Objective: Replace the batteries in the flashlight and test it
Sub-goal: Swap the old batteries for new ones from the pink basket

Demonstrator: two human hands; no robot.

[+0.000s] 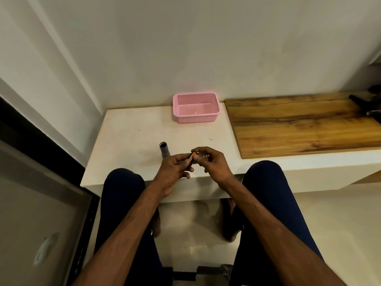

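A grey flashlight tube (pixel 164 150) stands on the white ledge (pixel 127 145), its open dark end facing up, just left of my hands. My left hand (pixel 175 168) holds a small dark battery holder with an orange-tipped battery (pixel 192 156) in it. My right hand (pixel 212 162) pinches the top of that battery with thumb and forefinger. Behind the right fingers something small and orange-striped (pixel 205 156) peeks out; I cannot tell what it is.
A pink perforated basket (pixel 196 107) sits at the back of the ledge by the wall. A wooden board (pixel 305 124) lies on the right, with a dark tool (pixel 369 106) at its far end. My knees flank the ledge's front edge.
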